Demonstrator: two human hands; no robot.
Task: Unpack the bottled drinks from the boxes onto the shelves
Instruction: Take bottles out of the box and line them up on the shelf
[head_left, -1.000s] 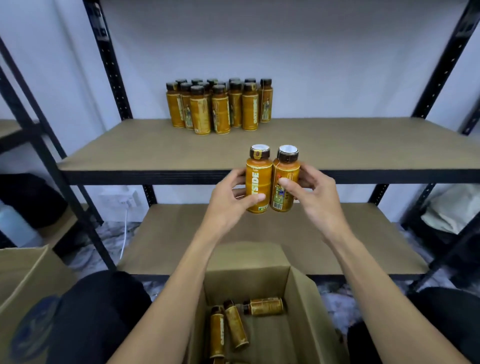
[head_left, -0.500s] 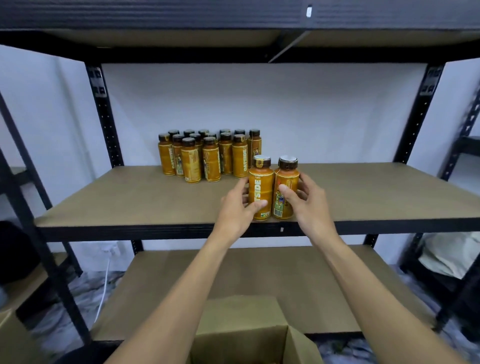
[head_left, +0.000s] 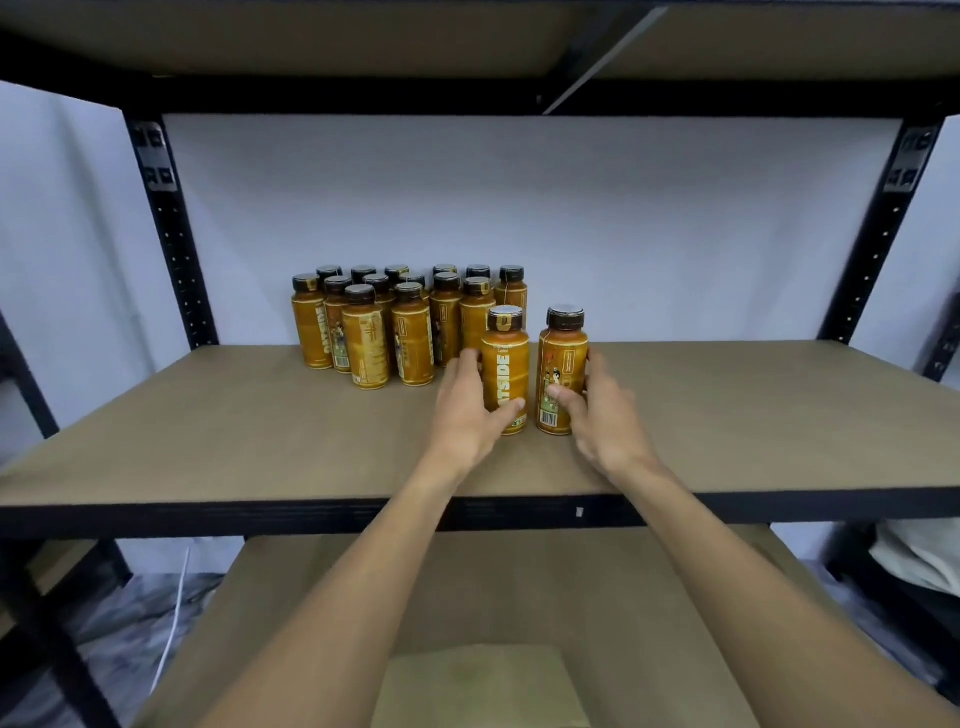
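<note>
Two orange bottles with dark caps stand upright over the middle shelf board (head_left: 208, 436). My left hand (head_left: 467, 410) grips the left bottle (head_left: 505, 364), thumb across its label. My right hand (head_left: 597, 410) grips the right bottle (head_left: 562, 358) the same way. The two bottles are a small gap apart. Whether their bases touch the board is hidden by my fingers. Just behind and to the left stands a cluster of several matching bottles (head_left: 395, 322) near the back wall.
The flap of the cardboard box (head_left: 478, 686) shows at the bottom edge, in front of a lower shelf (head_left: 597, 587). Black uprights (head_left: 171, 234) flank the shelf, and another board hangs overhead. The shelf's right half is bare board.
Both hands have carried the two bottles up from above the box and farther back over the middle shelf, toward the cluster. The bottles have drawn slightly apart.
</note>
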